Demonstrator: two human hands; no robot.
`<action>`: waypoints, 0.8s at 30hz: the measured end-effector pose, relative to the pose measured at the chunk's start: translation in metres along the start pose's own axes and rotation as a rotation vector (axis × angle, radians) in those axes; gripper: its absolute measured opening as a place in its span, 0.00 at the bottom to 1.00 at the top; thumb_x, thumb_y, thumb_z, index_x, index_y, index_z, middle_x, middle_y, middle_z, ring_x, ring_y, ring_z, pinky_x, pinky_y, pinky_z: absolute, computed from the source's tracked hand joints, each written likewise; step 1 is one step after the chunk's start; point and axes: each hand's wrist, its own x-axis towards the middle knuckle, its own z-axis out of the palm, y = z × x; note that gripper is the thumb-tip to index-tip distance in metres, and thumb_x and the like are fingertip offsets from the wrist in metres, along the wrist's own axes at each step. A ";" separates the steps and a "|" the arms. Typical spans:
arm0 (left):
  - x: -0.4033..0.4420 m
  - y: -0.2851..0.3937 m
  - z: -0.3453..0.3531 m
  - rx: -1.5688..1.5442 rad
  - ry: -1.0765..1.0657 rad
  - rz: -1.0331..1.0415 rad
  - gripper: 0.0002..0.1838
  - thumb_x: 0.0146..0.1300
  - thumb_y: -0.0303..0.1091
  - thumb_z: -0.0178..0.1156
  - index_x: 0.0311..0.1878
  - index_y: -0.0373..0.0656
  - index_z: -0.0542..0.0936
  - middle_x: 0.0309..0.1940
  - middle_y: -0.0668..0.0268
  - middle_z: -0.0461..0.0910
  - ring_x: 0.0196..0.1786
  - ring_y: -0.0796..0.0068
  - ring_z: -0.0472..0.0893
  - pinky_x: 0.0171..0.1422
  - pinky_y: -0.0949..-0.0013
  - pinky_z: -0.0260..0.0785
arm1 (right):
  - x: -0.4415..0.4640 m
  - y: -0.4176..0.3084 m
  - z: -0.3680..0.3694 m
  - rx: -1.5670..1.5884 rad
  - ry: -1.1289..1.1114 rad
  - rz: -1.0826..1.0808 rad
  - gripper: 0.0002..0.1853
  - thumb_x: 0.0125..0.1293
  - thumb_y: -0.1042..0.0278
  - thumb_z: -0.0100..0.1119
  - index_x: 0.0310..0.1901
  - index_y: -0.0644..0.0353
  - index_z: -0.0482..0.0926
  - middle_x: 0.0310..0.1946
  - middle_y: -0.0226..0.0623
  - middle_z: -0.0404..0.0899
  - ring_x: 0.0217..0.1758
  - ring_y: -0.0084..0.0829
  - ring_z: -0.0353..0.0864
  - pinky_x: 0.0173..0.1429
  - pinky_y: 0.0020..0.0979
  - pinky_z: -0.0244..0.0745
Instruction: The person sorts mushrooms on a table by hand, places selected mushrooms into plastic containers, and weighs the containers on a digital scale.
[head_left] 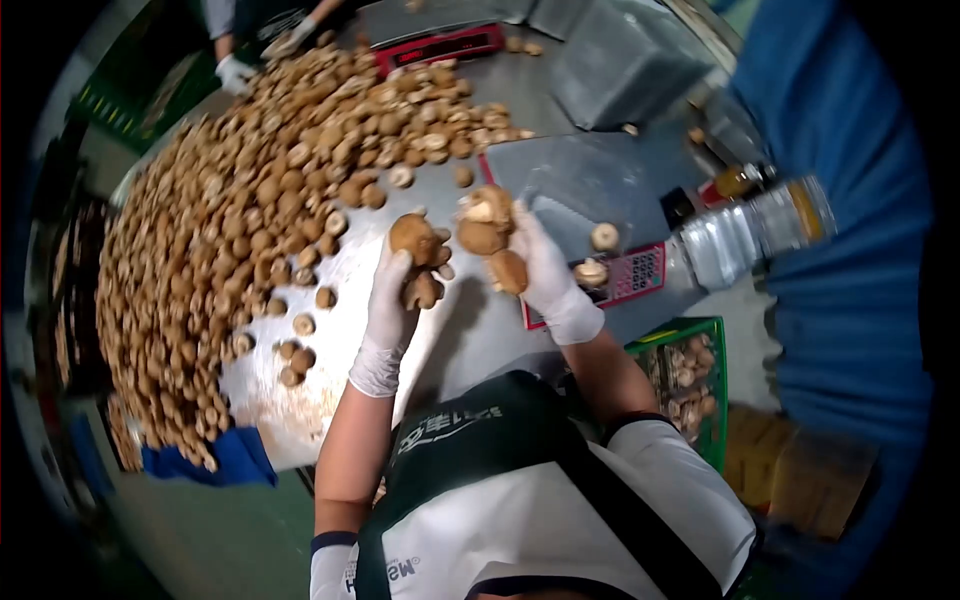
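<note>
Well, mushrooms (411, 236) (brown-capped) in both hands (388, 298) (543, 268).

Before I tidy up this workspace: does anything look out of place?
Yes: one mushroom seems to sit across the near scale's control panel, beside the keys, where a load wouldn't normally go.

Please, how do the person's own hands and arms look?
The left hand and the right hand wear thin, whitish, wrinkled gloves. The forearms are bare. The short white sleeves end in dark bands.
</note>
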 end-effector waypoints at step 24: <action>-0.036 -0.054 -0.083 1.133 0.476 0.283 0.32 0.61 0.36 0.65 0.68 0.42 0.70 0.70 0.45 0.61 0.74 0.43 0.61 0.77 0.49 0.55 | -0.027 -0.089 -0.081 -1.609 0.390 -0.211 0.32 0.69 0.76 0.53 0.74 0.52 0.63 0.72 0.45 0.62 0.76 0.42 0.60 0.79 0.40 0.54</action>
